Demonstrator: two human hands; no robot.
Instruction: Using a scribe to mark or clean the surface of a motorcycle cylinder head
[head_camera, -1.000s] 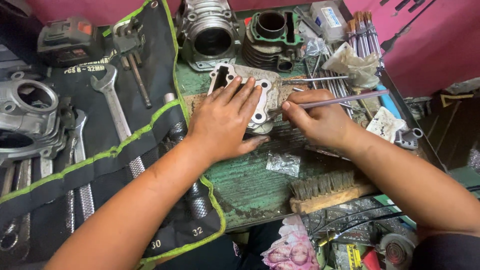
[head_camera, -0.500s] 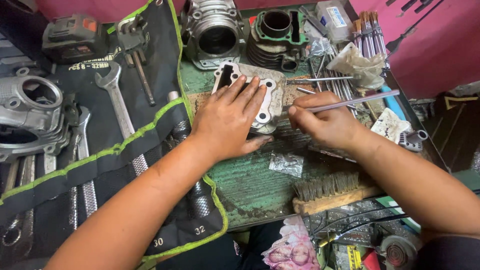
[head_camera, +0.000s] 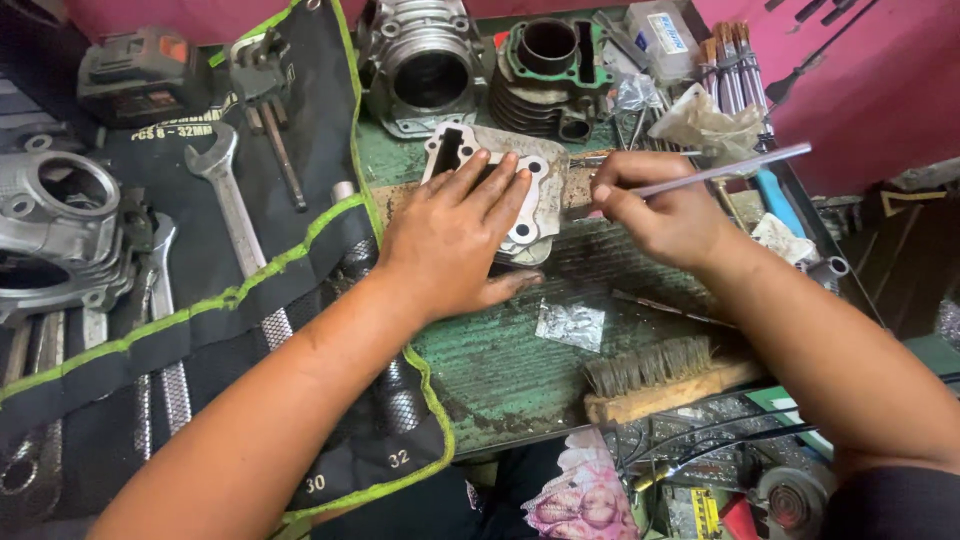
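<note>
A flat grey metal engine part (head_camera: 535, 180) with bolt holes lies on the worn green bench (head_camera: 500, 380). My left hand (head_camera: 455, 235) presses flat on top of it, fingers spread, covering most of it. My right hand (head_camera: 665, 215) sits just right of the part and grips a thin metal rod-like tool (head_camera: 730, 168) like a pen. The tool's tip end points at the part's right edge; its long end sticks up to the right.
A black and green tool roll (head_camera: 210, 290) with wrenches covers the left. Two engine cylinders (head_camera: 425, 65) (head_camera: 550, 60) stand at the back. A wooden wire brush (head_camera: 660, 375), a small plastic bag (head_camera: 570, 325) and loose tools lie near the front right.
My right hand has shifted slightly with the tool, its long end now angled higher to the right. My left hand stays pressed on the part.
</note>
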